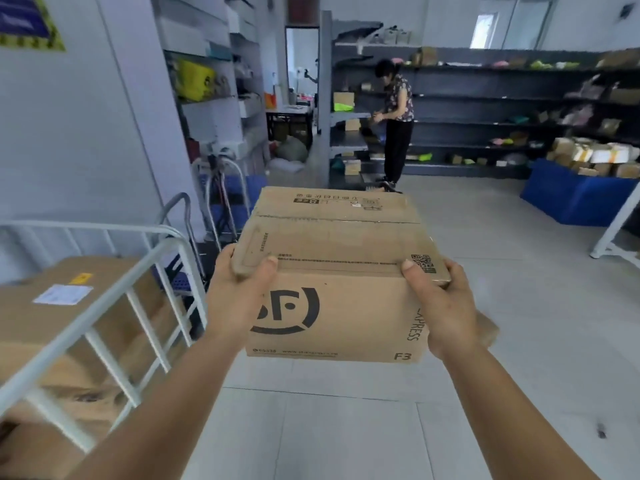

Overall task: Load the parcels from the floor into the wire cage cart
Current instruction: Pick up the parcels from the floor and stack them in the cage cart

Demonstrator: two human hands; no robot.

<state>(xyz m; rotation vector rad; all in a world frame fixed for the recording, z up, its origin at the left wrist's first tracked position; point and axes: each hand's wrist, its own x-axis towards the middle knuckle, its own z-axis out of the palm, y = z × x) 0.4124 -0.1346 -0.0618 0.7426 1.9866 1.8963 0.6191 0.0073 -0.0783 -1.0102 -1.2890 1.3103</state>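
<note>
Cardboard parcel point(337, 271) gripped between left hand point(239, 299) and right hand point(441, 306), off the floor; wire cage cart point(104, 306), left of them, already holds boxes point(52, 306).

Cart point(104, 306) cut off left; fingers behind box point(332, 271)
</note>
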